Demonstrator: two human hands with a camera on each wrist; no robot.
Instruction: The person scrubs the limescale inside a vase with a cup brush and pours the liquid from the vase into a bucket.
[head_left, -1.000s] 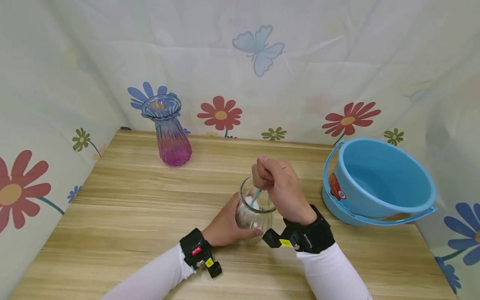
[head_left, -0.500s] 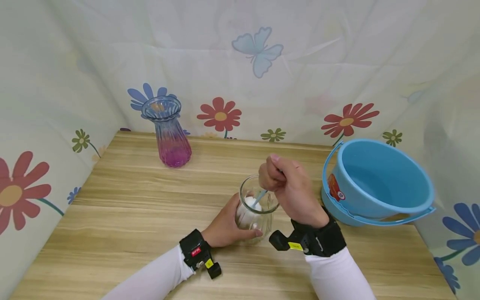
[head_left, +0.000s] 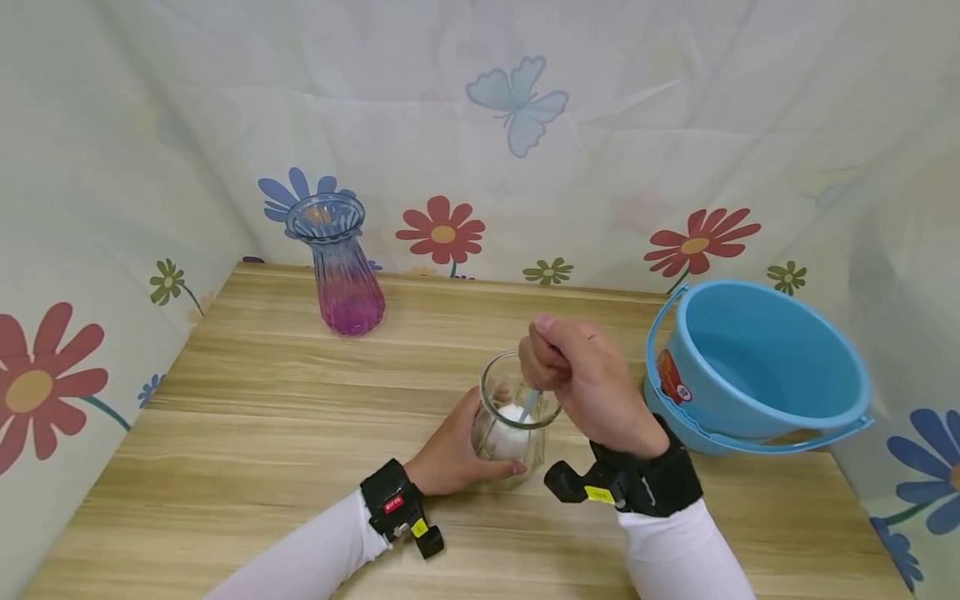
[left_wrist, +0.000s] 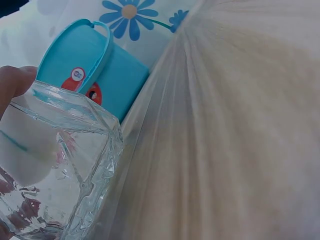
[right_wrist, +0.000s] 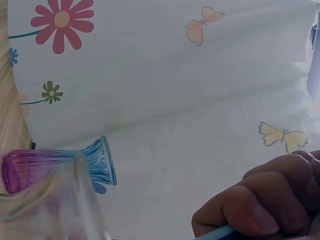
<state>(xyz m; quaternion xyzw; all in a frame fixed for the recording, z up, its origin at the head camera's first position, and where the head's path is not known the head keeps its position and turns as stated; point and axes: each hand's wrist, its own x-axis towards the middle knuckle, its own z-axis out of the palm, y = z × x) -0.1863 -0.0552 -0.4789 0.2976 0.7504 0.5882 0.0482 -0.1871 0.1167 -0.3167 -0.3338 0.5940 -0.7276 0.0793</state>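
A clear glass jar stands on the table, its rim up, in the head view. My left hand grips the jar around its left side, thumb in front. In the left wrist view the jar's faceted glass wall is close up. Inside it shows a white, sponge-like brush head. My right hand is above the rim with curled fingers, holding the light blue handle of this cup brush, which slants down into the jar. In the right wrist view the fingers wrap the handle.
A blue-to-pink glass vase stands at the back left of the wooden table. To the right sits a light blue bucket, its handle hanging at the front. Flower-printed cloth encloses the back and sides.
My right hand has moved right, then slightly down, with the brush. The white brush head now sits a little lower and further right in the jar. My left hand stays put.
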